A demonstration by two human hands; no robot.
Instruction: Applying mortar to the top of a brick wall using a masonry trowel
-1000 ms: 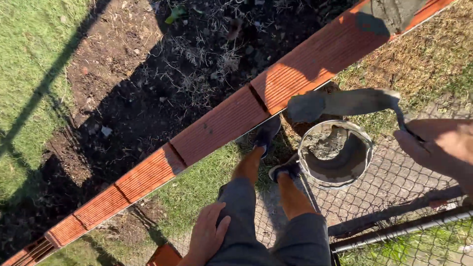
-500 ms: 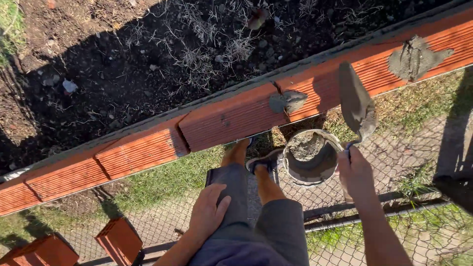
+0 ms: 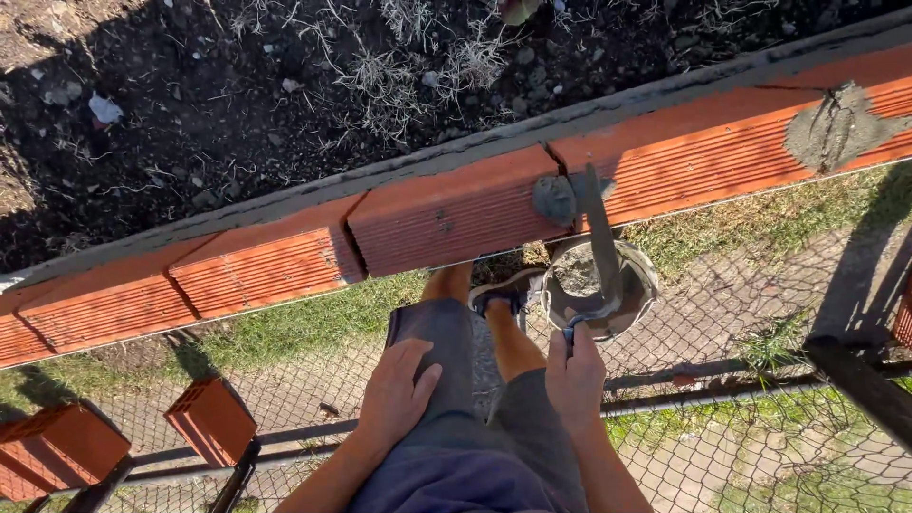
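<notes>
My right hand (image 3: 575, 378) grips the handle of a trowel (image 3: 597, 237), whose blade stands on edge against the top of a red brick wall (image 3: 446, 220), beside a small lump of grey mortar (image 3: 554, 199). A larger mortar patch (image 3: 828, 128) lies on the bricks further right. My left hand (image 3: 396, 394) rests flat on my left thigh, on grey shorts. Below the trowel a round bucket (image 3: 644, 280) with mortar stands on the ground by my sandalled foot (image 3: 503, 293).
Two loose red bricks (image 3: 211, 418) (image 3: 57, 446) sit on a wire-mesh platform (image 3: 722, 446) with metal bars at lower left. Dark soil with dry weeds (image 3: 285, 95) lies beyond the wall. Grass and paving lie below.
The trowel has come down from being held up over the wall to its edge touching the brick top. The view has shifted so the wall lies more level across the frame.
</notes>
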